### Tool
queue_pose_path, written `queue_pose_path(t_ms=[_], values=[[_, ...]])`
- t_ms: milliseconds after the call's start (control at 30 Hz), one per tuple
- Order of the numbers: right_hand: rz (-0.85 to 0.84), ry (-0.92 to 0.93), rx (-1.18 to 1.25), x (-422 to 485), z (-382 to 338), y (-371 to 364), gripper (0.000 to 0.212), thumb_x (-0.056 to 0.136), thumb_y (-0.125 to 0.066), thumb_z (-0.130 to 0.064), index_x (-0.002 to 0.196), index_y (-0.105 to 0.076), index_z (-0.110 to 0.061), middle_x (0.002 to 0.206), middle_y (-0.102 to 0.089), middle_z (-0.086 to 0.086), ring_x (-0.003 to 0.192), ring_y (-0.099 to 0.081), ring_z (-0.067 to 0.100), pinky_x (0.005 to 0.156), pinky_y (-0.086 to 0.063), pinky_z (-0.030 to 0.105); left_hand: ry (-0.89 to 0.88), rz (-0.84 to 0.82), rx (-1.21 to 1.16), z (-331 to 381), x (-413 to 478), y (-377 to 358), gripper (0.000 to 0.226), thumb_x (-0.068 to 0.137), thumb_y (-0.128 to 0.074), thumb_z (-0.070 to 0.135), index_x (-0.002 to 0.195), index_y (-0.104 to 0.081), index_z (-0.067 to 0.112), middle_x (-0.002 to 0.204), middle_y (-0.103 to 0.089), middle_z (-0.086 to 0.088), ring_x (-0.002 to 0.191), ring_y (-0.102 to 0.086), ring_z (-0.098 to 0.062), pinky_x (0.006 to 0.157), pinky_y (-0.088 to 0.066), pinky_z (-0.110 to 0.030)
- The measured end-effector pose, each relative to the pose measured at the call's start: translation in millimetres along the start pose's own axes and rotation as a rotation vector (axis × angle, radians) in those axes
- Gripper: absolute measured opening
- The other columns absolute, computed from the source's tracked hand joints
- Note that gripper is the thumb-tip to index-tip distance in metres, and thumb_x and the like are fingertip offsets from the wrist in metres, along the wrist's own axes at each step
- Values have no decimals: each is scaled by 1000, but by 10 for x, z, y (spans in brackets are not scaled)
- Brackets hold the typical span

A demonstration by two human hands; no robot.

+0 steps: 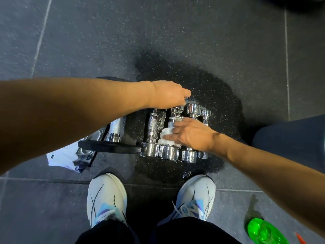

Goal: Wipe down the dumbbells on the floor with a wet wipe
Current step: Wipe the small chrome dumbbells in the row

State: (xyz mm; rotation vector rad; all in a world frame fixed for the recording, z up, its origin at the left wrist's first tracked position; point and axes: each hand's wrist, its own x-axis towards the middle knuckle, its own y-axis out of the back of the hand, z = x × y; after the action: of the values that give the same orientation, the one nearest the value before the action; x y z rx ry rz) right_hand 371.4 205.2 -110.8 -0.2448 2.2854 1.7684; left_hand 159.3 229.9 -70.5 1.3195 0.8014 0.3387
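Note:
Several chrome dumbbells [152, 132] lie side by side on the wet dark floor in front of my shoes. My left hand [167, 95] reaches over them and grips the far head of one of the middle dumbbells. My right hand [190, 133] holds a bunched white wet wipe [166, 136] with curled fingers and presses it against the handle of a middle dumbbell [169, 152], near its front head. My right hand hides the handles of the two dumbbells on the right.
A larger dumbbell with a black plate [109, 147] lies at the left, over a white wipe packet [66, 159]. A dark wet patch [211, 88] surrounds the dumbbells. A green bottle [263, 232] stands at the lower right. My white shoes [107, 196] are just behind.

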Motion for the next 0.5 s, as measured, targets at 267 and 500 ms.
queue_pose_path(t_ms=[267,500], values=[[49,8,175,-59,-62,10,31,97,-66,-24,127,-71,-30,104,-71,-8,95,-55,1,108,-44,23,47,-27,-17,19,-11,8,33,98,-52,2,128,-60,11,130,-43,-6,96,-58,-28,67,-47,-35],[81,-114,415,-156,-98,112,27,94,-68,-18,119,-75,-25,98,-53,-15,94,-51,2,91,-44,9,57,-29,-19,42,-17,30,34,97,-53,1,128,-59,11,128,-43,-6,97,-55,-26,67,-44,-33]])
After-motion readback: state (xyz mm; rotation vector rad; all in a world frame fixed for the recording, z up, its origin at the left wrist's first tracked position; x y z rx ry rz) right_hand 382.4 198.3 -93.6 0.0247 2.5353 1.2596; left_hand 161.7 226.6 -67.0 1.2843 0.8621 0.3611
